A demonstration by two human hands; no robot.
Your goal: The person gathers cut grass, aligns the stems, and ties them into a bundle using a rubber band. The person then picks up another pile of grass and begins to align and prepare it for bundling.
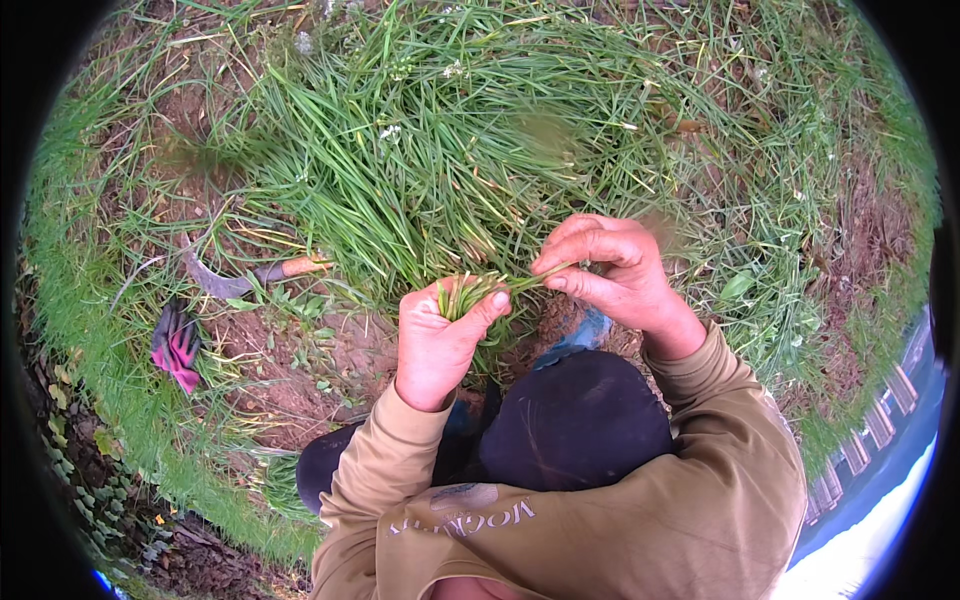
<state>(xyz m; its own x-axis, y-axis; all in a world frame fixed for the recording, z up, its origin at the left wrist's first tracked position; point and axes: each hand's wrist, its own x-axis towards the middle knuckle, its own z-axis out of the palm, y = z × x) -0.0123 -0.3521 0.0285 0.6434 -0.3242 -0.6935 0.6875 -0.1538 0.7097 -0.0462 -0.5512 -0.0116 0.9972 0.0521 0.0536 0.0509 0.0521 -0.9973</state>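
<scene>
My left hand (442, 337) is closed around a small bunch of green stalks (474, 291), their pale ends showing above the thumb. To its right, my right hand (611, 270) pinches a thin green stalk (551, 271) between thumb and fingertips. That stalk runs across to the bunch. Just beyond both hands lies a large heap of long, flat-leaved greens (360, 180), resembling garlic chives, with a few white flower heads (390, 133) among them.
A sickle (217, 283) with a wooden handle lies on the ground at left. Nearer me is a pink and black work glove (176, 349). Bare brown soil (300, 375) shows beside my knee (577, 412). Grass surrounds the plot, and pale posts (855, 454) stand at far right.
</scene>
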